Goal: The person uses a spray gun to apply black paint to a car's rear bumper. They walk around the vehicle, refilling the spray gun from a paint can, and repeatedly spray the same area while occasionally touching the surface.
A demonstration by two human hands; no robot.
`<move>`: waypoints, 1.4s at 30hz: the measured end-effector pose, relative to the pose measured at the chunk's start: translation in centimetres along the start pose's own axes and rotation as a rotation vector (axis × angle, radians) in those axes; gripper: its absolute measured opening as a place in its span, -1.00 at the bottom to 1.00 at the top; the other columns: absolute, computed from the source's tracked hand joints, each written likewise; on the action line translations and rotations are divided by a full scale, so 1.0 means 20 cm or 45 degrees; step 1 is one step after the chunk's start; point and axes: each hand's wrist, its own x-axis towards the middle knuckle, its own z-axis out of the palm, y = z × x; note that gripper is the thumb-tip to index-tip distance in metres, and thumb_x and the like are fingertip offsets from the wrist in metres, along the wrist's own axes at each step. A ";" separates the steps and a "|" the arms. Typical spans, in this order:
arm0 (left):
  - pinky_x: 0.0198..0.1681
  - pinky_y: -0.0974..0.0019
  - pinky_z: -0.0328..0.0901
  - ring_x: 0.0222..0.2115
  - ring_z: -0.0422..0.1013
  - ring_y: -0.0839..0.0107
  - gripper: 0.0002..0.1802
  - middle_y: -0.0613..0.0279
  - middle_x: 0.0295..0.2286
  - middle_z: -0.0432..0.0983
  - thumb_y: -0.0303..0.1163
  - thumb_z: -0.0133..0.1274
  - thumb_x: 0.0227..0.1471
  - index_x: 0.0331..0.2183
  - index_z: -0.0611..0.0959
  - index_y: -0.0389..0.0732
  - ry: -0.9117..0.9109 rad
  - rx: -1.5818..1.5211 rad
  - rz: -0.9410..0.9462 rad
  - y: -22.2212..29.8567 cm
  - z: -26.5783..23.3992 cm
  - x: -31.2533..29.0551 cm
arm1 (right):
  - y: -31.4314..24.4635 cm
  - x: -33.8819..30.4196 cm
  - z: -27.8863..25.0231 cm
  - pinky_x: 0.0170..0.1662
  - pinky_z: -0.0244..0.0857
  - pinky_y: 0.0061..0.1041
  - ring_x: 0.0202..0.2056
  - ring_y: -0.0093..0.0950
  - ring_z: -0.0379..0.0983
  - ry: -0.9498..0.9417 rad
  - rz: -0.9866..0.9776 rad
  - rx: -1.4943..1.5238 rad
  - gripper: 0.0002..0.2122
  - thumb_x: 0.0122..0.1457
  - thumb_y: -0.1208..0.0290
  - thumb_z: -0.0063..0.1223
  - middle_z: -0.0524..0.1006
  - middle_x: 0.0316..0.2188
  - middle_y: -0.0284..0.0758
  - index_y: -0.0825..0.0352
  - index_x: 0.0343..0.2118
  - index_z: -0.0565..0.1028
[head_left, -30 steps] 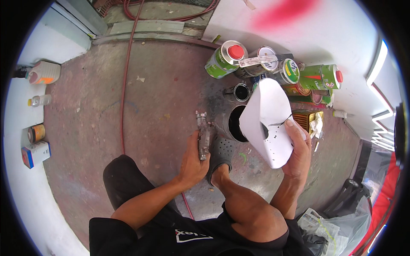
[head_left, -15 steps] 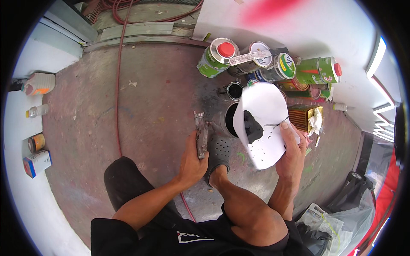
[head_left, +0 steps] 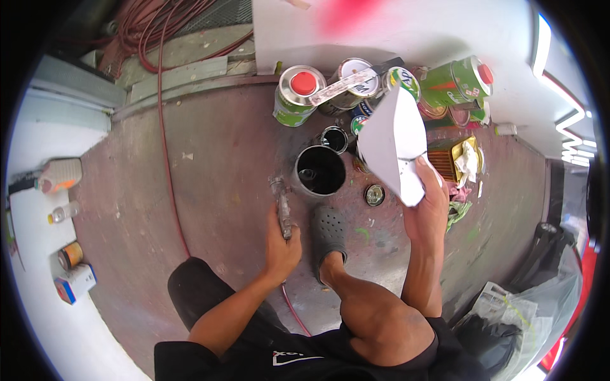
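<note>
My left hand (head_left: 281,252) is closed round the grip of a worn metal spray gun (head_left: 284,216). Beside the gun's head is an open metal cup (head_left: 307,188), dark inside, which appears joined to the gun. My right hand (head_left: 427,206) pinches a curled white paper sheet (head_left: 389,147) by its lower right edge. The paper is raised to the right of the cup, apart from it. A smaller open tin with dark contents (head_left: 334,140) stands just behind the cup, and a small round lid (head_left: 374,195) lies on the floor below the paper.
Paint cans (head_left: 295,95) and a green can with a red cap (head_left: 454,82) stand along the back wall, a flat stick (head_left: 343,87) across some tops. A ribbed golden tin (head_left: 441,164) holds white tissue. The red hose (head_left: 166,152) crosses the floor at left. My clog (head_left: 329,235) is near the cup.
The paper has tilted up and moved away from the cup, so the cup's opening now shows and the dark patch on the paper is mostly hidden. The spray gun has shifted slightly left in view.
</note>
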 end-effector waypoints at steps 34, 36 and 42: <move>0.11 0.17 0.29 0.00 0.38 0.18 -0.42 -0.12 0.00 0.40 -0.48 0.06 0.32 0.25 0.30 -0.49 0.011 0.321 -0.087 0.59 -0.22 -0.34 | 0.20 -0.17 -0.43 0.20 0.41 -0.16 0.11 -0.38 0.48 0.297 0.144 -0.004 -0.28 -0.01 0.36 0.54 0.50 0.05 -0.27 0.26 0.26 0.45; 0.24 0.10 0.25 0.15 0.37 0.07 -0.37 -0.25 0.12 0.37 -0.45 0.07 0.33 0.29 0.26 -0.53 -0.056 0.347 -0.158 0.76 -0.26 -0.46 | -0.12 -0.39 -0.25 0.19 0.40 -0.33 0.08 -0.52 0.45 0.258 -0.179 0.268 -0.30 0.01 0.51 0.51 0.46 0.04 -0.36 0.27 0.24 0.39; 0.19 0.08 0.29 0.08 0.39 0.06 -0.37 -0.16 0.09 0.40 -0.30 0.10 0.40 0.29 0.28 -0.45 -0.406 0.402 0.240 1.25 -0.21 -0.98 | -0.87 -1.18 -0.28 0.26 0.24 -0.24 0.17 -0.26 0.32 0.333 -0.849 -0.497 -0.34 -0.23 0.36 0.62 0.36 0.16 -0.12 0.22 -0.06 0.38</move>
